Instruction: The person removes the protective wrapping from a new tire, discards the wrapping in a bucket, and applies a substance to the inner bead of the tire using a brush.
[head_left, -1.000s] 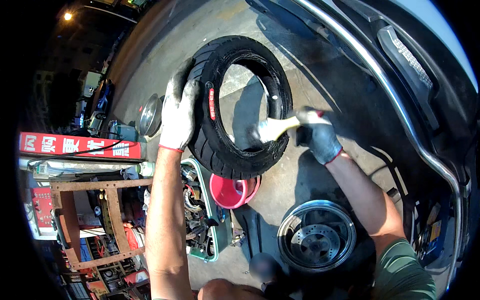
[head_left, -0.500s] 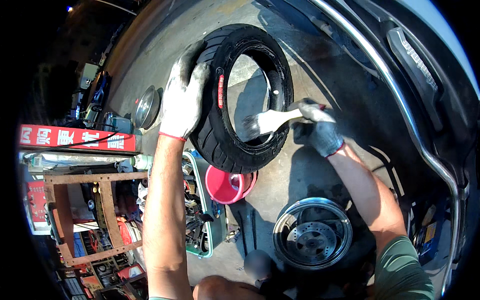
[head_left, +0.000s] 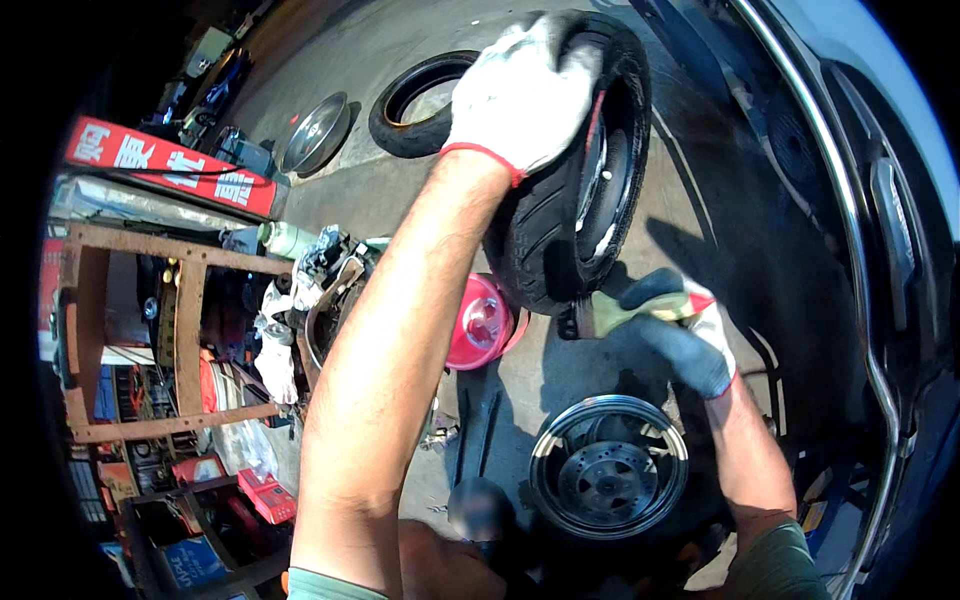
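Observation:
A black scooter tire stands tilted off the floor, its tread turned toward me. My left hand, in a white glove with a red cuff, grips the tire's upper part; its fingertips are partly hidden behind the tread. Near the tire's lower end, my right hand, in a grey and white glove, is closed round the handle of a flat paintbrush. The dark bristles lie beside the bottom of the tire; I cannot tell whether they touch it. White wet streaks show inside the tire.
A silver wheel rim with a brake disc lies on the floor near me. Left of it stands a pink bucket. A second tire and a metal bowl lie farther off. A rusty frame stands left, a chrome bar right.
The tire has swung up and right, its opening turned away. My left hand has moved higher with it. The brush has come out of the tire's opening, down to its lower end.

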